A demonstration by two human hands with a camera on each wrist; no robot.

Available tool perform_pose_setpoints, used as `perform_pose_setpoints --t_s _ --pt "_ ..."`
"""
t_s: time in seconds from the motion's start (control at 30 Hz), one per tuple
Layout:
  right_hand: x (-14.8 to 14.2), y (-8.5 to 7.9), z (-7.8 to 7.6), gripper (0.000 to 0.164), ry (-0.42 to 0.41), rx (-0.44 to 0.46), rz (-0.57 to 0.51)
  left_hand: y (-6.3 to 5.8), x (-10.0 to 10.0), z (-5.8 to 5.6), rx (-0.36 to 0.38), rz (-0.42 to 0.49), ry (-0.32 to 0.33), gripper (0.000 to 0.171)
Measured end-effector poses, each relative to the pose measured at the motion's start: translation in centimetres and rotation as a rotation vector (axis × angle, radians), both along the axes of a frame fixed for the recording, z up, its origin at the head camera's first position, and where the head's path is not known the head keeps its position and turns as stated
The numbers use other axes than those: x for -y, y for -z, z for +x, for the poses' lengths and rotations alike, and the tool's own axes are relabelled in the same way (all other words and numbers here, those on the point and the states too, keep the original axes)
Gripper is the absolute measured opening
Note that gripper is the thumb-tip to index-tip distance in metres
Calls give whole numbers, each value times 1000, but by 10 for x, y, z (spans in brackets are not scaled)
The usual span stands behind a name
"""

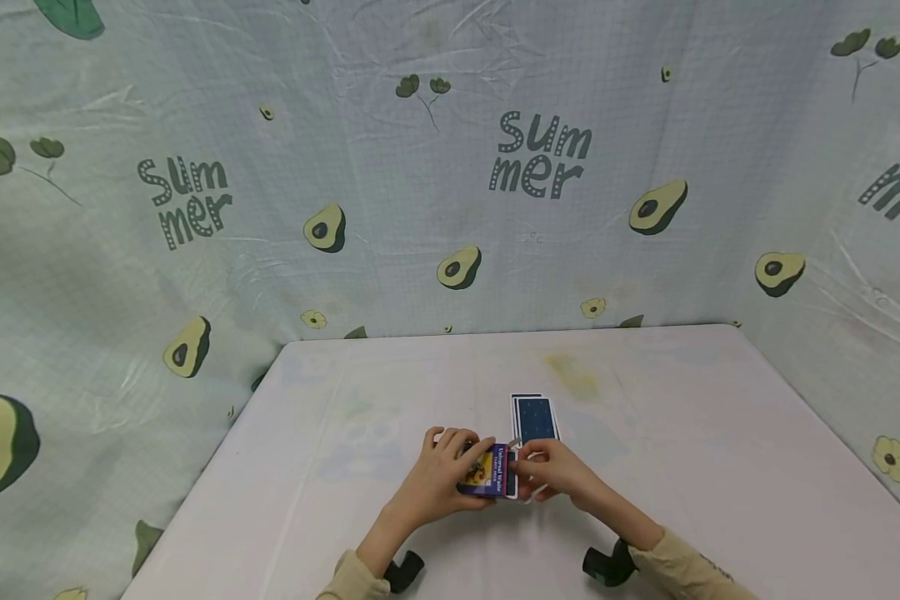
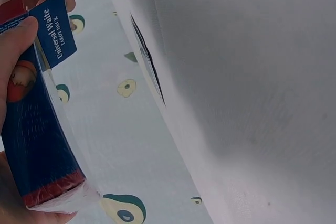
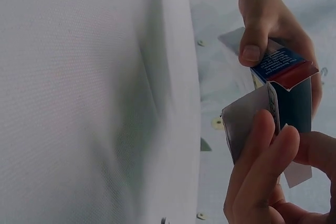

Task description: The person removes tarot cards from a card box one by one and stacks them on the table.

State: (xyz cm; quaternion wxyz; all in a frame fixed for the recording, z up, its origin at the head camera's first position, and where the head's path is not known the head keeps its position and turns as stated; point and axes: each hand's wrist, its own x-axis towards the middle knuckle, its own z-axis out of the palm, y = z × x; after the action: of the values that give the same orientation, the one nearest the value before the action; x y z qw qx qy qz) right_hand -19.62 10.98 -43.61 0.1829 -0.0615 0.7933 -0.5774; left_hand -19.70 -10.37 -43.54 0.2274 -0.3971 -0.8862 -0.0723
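Observation:
My left hand [image 1: 446, 475] grips a tarot deck box [image 1: 482, 471], blue and red with a yellow picture on its front. Thumb and fingers lie on opposite sides of the box in the right wrist view. The end flap [image 2: 54, 30], lettered "Universal Waite Tarot Deck", stands out from the box. Dark blue cards [image 3: 295, 106] stick out of the open end, and my right hand [image 1: 555, 468] pinches them there between thumb and fingers. Just beyond the hands, a few white-edged blue cards [image 1: 536, 418] lie overlapped on the table.
The white table [image 1: 390, 383] extends around both hands, with a yellowish stain toward its far side. Behind and beside it hangs a pale cloth [image 1: 390, 183] printed with avocados and "summer". Dark wrist-worn devices [image 1: 610, 564] sit near both sleeves.

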Motion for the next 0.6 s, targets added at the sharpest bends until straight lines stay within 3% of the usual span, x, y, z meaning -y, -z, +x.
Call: perform_pose_setpoints --t_s 0.6 --pt "-12 -1 0 39 19 -8 -23 1 4 0 33 -19 -36 75"
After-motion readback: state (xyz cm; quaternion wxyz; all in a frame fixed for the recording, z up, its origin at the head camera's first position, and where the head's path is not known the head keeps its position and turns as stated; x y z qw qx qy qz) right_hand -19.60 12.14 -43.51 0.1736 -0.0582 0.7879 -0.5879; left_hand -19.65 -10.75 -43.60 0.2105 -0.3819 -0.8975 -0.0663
